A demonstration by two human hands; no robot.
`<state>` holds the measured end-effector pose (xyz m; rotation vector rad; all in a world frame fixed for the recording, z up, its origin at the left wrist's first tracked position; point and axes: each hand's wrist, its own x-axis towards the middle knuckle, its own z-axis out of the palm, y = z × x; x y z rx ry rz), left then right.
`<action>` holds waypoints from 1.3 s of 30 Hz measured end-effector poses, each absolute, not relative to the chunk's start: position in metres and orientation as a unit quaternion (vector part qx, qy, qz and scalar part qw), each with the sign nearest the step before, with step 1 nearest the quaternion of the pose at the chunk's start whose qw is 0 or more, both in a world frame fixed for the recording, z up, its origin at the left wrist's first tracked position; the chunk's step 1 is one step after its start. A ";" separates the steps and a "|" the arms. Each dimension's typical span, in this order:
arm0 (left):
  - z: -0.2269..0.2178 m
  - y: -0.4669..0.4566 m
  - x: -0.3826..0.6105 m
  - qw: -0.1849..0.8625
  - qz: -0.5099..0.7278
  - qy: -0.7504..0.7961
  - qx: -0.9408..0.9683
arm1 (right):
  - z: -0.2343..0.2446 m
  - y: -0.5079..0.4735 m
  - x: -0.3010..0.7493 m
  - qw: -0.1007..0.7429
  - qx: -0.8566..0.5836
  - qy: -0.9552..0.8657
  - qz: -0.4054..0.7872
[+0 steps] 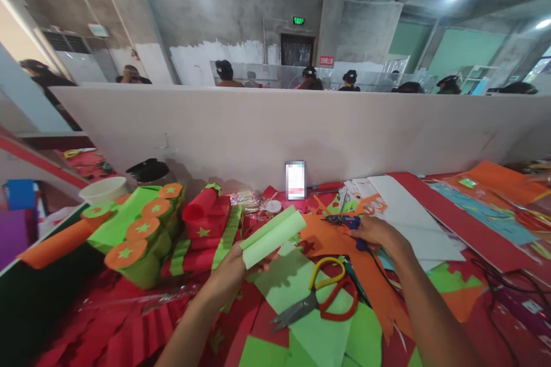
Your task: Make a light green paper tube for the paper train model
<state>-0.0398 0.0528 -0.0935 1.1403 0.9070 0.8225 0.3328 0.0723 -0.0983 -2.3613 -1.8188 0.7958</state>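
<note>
My left hand (232,272) is closed around a light green sheet rolled into a loose tube (275,236), tilted up to the right. My right hand (381,233) grips a blue hot glue gun (352,222), its nozzle pointing left toward the tube but apart from it. Beneath the gun lies an orange sheet (318,238) with ragged cut edges. Between my forearms, scissors (313,300) with one yellow and one red handle loop rest on a pale green sheet (279,278).
To the left stand green and orange rolled pieces (142,226) with stars, beside red and green ones (206,226). A phone (295,180) leans against the white partition (241,132). White sheets (413,218) lie right, with a black cable (493,298) nearby. People sit beyond the partition.
</note>
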 end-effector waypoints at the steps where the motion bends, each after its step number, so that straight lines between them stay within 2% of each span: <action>1: -0.094 0.053 -0.040 0.669 0.363 0.405 0.506 | -0.098 0.072 0.333 0.031 -0.762 -0.589 0.266; 10: -0.097 0.052 -0.039 0.677 0.340 0.410 0.507 | -0.087 0.062 0.345 0.099 -0.744 -0.573 0.328; 19: -0.101 0.054 -0.039 0.676 0.336 0.410 0.512 | -0.095 0.067 0.341 0.253 -0.719 -0.501 0.409; 29: -0.105 0.054 -0.038 0.680 0.338 0.409 0.506 | -0.095 0.060 0.347 0.352 -0.652 -0.402 0.538; 34: -0.101 0.054 -0.038 0.676 0.335 0.416 0.508 | -0.092 0.059 0.355 0.386 -0.614 -0.391 0.566; 39: -0.100 0.053 -0.037 0.671 0.335 0.415 0.515 | -0.092 0.056 0.359 0.433 -0.580 -0.429 0.540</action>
